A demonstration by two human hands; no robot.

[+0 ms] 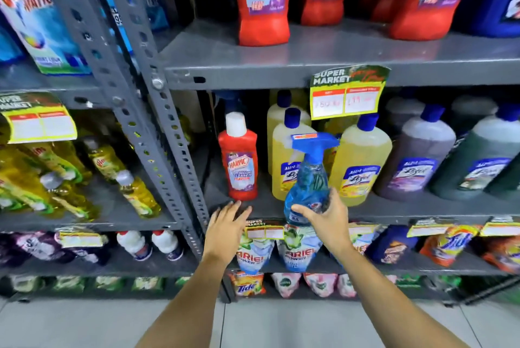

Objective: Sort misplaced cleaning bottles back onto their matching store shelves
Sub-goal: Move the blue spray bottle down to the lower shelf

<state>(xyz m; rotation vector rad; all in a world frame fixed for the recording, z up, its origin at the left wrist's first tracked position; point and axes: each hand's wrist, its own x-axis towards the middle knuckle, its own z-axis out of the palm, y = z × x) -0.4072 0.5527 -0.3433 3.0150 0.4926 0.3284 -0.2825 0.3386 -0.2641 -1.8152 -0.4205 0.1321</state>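
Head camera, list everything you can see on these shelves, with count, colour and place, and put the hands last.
Spray bottle: one, blue, middle shelf front, held.
Small Harpic bottle: one, red with white cap, middle shelf left.
Large cleaner bottles: at least three, red, top shelf.
Lizol bottles: four yellow in view, blue caps, middle shelf.
Darker Lizol bottles: purple and green, middle shelf right.
Ariel pouches: two, white and blue, lower shelf.
Tide packs: orange, lower shelves.
Dish liquid bottles: several, yellow, left rack.
Price tag: yellow and green, top shelf edge.
Left hand: open, below Harpic.
Right hand: gripping spray bottle.
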